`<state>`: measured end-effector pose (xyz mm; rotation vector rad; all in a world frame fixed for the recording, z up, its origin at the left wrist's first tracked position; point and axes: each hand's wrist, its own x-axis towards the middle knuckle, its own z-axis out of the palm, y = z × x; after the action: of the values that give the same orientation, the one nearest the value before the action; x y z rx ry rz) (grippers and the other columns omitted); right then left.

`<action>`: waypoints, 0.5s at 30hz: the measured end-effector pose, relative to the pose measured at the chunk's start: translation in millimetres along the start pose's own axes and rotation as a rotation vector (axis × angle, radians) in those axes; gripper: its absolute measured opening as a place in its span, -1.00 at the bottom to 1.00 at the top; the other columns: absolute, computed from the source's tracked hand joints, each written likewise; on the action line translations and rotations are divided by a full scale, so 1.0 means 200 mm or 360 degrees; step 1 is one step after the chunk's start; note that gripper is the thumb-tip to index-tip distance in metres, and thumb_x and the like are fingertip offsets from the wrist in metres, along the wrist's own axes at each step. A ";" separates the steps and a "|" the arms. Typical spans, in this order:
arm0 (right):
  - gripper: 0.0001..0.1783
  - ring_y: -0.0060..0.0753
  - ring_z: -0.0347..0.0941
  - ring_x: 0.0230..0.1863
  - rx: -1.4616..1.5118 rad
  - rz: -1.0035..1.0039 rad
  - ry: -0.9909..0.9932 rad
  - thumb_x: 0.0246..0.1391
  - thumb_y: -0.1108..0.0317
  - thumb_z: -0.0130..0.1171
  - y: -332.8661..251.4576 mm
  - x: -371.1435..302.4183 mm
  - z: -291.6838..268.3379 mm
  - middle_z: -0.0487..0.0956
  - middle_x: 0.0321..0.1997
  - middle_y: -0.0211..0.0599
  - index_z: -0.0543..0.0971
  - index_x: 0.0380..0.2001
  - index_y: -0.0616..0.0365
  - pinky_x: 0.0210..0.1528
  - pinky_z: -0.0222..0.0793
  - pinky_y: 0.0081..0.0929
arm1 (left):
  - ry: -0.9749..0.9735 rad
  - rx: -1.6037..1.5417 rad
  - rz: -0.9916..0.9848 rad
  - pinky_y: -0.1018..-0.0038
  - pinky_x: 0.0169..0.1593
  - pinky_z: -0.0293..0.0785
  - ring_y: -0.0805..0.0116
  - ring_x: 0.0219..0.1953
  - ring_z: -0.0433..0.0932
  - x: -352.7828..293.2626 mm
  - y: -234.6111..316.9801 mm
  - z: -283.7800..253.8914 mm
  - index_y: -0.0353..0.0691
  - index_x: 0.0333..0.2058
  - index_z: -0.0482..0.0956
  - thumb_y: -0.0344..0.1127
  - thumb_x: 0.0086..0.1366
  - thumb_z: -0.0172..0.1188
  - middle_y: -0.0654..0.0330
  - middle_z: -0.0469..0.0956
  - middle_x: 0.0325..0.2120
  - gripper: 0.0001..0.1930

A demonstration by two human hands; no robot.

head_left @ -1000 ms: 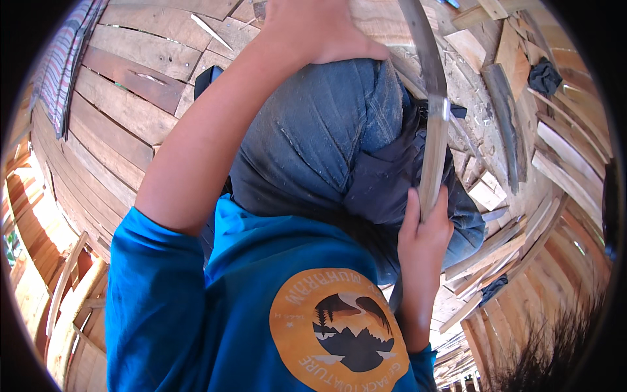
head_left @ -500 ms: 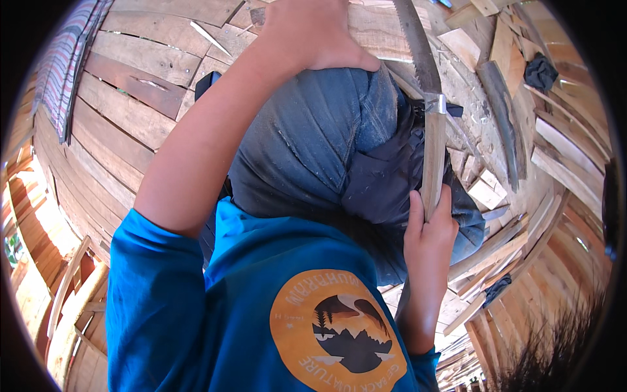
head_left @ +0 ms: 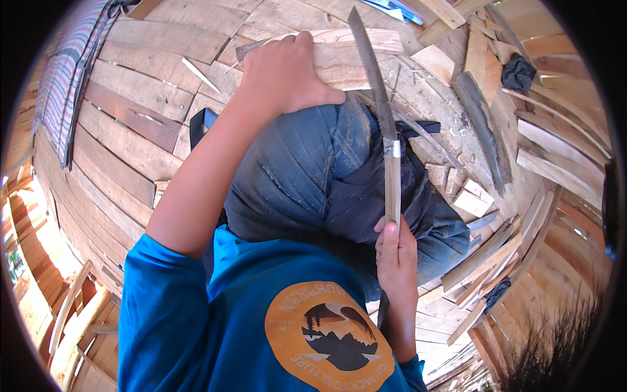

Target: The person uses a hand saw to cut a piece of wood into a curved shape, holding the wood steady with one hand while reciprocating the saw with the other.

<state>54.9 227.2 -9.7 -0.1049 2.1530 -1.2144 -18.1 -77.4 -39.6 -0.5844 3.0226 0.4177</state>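
My right hand (head_left: pixel 397 251) is closed around the pale wooden handle of a hand saw (head_left: pixel 379 91). The saw's long toothed blade points away from me and passes in front of the right part of a wooden board (head_left: pixel 349 64). Whether the teeth touch the wood I cannot tell. Beyond my bent knee, my left hand (head_left: pixel 284 75) grips the board left of the blade, its thumb stretched toward the saw. Its fingertips are hidden over the board's far side. A dark cloth lies over my lap by the saw handle.
Wood offcuts (head_left: pixel 473 196) and splinters lie on the plank floor to the right. Past them are a long dark slab (head_left: pixel 480 127), a black cloth bundle (head_left: pixel 519 72) and several stacked planks (head_left: pixel 568 170). A striped mat (head_left: pixel 72 78) covers the far left.
The view has shifted, so the whole board and the saw's tip now show. The saw has swung left, closer to my left hand, which keeps its grip on the board.
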 end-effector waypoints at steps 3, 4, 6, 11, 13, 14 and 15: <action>-0.41 -0.56 0.17 -0.61 0.0174 0.0046 -0.0099 0.43 -0.08 -0.24 -0.01 0.05 -0.03 0.26 -0.66 -0.40 0.42 -0.46 0.21 -0.53 0.10 -0.47 | -0.0019 -0.0061 -0.0037 0.15 -0.13 0.55 -0.11 -0.20 0.62 -0.01 0.01 -0.02 -0.40 -0.17 0.48 0.22 -0.22 0.31 -0.14 0.63 -0.34 -0.21; -0.39 -0.57 0.16 -0.61 0.0209 0.0083 -0.0132 0.43 -0.10 -0.26 -0.01 0.08 -0.04 0.25 -0.66 -0.43 0.41 -0.49 0.21 -0.53 0.09 -0.48 | -0.0012 -0.0073 -0.0039 0.15 -0.12 0.54 -0.11 -0.20 0.62 -0.01 0.00 -0.02 -0.39 -0.17 0.47 0.22 -0.22 0.31 -0.13 0.63 -0.34 -0.21; -0.33 -0.60 0.14 -0.61 0.0278 0.0156 -0.0205 0.43 -0.14 -0.31 -0.01 0.13 -0.06 0.24 -0.66 -0.48 0.39 -0.56 0.19 -0.53 0.05 -0.51 | 0.0002 -0.0097 -0.0048 0.15 -0.12 0.54 -0.10 -0.19 0.62 -0.01 -0.01 -0.01 -0.39 -0.18 0.46 0.22 -0.21 0.30 -0.12 0.63 -0.33 -0.22; -0.29 -0.74 0.02 -0.71 0.0319 0.0103 -0.0195 0.33 -0.34 -0.29 0.04 0.15 -0.02 0.15 -0.70 -0.59 0.33 -0.56 0.10 -0.68 -0.10 -0.66 | -0.0031 -0.0086 -0.0052 0.16 -0.11 0.51 -0.09 -0.19 0.60 0.00 0.01 -0.01 -0.39 -0.18 0.47 0.20 -0.22 0.31 -0.14 0.61 -0.34 -0.23; -0.29 -0.70 0.07 -0.71 0.0261 0.0020 -0.0130 0.35 -0.31 -0.27 0.05 0.18 0.00 0.18 -0.71 -0.56 0.33 -0.58 0.11 -0.66 -0.03 -0.62 | 0.0049 -0.0029 0.0044 0.16 -0.09 0.49 -0.09 -0.19 0.59 -0.01 0.01 -0.01 -0.39 -0.20 0.47 0.19 -0.23 0.32 -0.15 0.60 -0.35 -0.24; -0.29 -0.67 0.11 -0.71 0.0187 -0.0051 -0.0063 0.35 -0.29 -0.26 0.05 0.21 0.02 0.20 -0.71 -0.54 0.34 -0.60 0.12 -0.64 0.02 -0.60 | 0.0150 0.0022 0.0151 0.15 -0.09 0.49 -0.08 -0.20 0.59 -0.02 0.01 0.01 -0.38 -0.21 0.47 0.19 -0.24 0.32 -0.15 0.59 -0.36 -0.24; -0.29 -0.64 0.16 -0.70 0.0111 -0.0122 0.0004 0.36 -0.28 -0.25 0.04 0.24 0.03 0.23 -0.72 -0.51 0.34 -0.61 0.13 -0.63 0.08 -0.57 | 0.0252 0.0072 0.0258 0.15 -0.08 0.48 -0.08 -0.20 0.59 -0.02 0.01 0.02 -0.38 -0.22 0.47 0.18 -0.25 0.33 -0.15 0.58 -0.37 -0.25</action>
<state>22.4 210.1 -42.8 -0.1571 2.1231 -1.3328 -14.8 -73.3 -42.1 -0.3889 3.2350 0.3217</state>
